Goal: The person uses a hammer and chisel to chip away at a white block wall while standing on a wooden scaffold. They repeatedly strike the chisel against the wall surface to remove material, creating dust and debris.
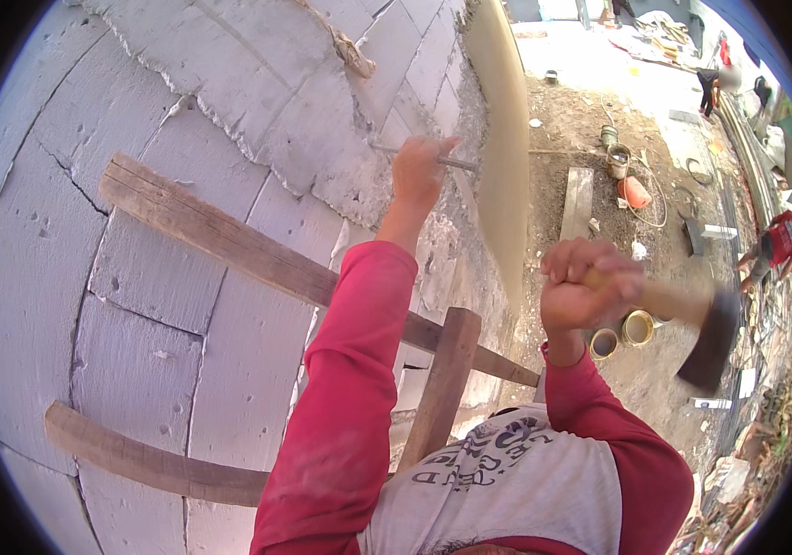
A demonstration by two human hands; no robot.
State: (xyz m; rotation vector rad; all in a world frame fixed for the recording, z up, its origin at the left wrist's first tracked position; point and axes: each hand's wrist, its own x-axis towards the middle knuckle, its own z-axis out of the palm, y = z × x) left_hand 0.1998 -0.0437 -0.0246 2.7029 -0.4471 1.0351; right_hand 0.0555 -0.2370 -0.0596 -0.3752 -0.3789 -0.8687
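Note:
My left hand (418,170) grips a metal chisel or rod (462,164), its far tip against the rough edge of the wall's plaster layer (312,149). To the right, my right hand (591,283) is closed round the wooden handle (673,300) of a hatchet, held away from the wall and blurred. The hatchet's dark head (711,343) points outward, apart from the chisel. Bare light blocks (153,270) with dark joints show below the broken plaster edge.
Wooden ladder-like bars (215,232) cross before the wall, with an upright post (448,374). On the ground far below lie buckets (638,327), a plank (577,201), an orange container (635,192) and a hose. A person in red (781,243) stands at the far right; another is farther back.

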